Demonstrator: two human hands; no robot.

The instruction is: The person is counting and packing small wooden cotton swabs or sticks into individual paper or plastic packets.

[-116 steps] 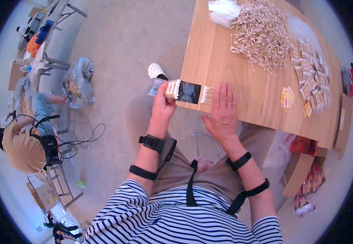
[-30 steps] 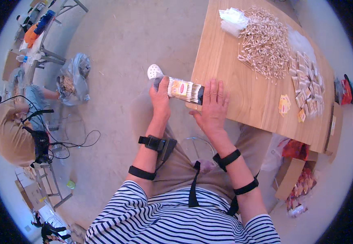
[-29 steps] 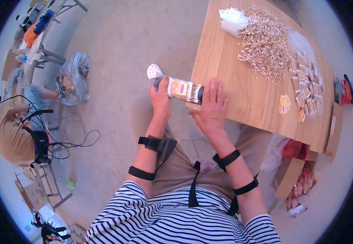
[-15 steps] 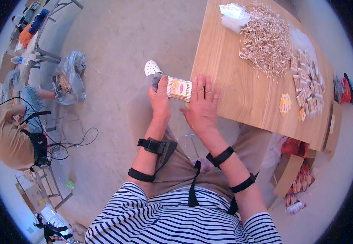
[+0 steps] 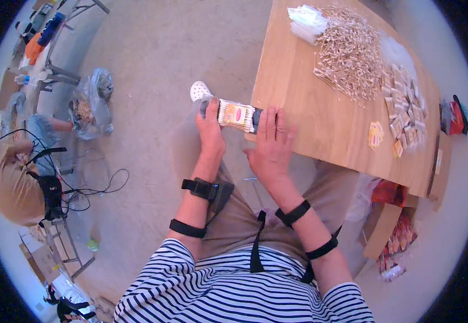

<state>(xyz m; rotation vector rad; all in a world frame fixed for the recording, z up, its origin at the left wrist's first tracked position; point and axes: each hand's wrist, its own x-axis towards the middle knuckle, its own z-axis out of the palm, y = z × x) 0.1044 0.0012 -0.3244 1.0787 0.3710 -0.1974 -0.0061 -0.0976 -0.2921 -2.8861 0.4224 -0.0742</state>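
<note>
A long pack of thin wooden sticks (image 5: pixel 237 115) with a yellow and red label lies across the near left corner of the wooden table (image 5: pixel 298 107). My left hand (image 5: pixel 211 128) grips the pack's left end, out past the table edge. My right hand (image 5: pixel 270 144) lies with its fingers over the pack's dark right end. Farther back on the table is a heap of loose wooden sticks (image 5: pixel 350 54), with clear plastic sleeves (image 5: pixel 310 22) at its far left side and several small packets (image 5: pixel 403 105) to the right.
Two yellow labels (image 5: pixel 375 133) lie on the table near its right edge. A white shoe (image 5: pixel 199 90) shows on the floor beyond my left hand. A seated person (image 5: pixel 13 177) works at the far left among cables, near a plastic bag (image 5: pixel 88 105). A cardboard box (image 5: pixel 385 229) of red packets sits at my right.
The pack has slid left toward the table's corner, its left end now beyond the edge. Both hands moved left with it.
</note>
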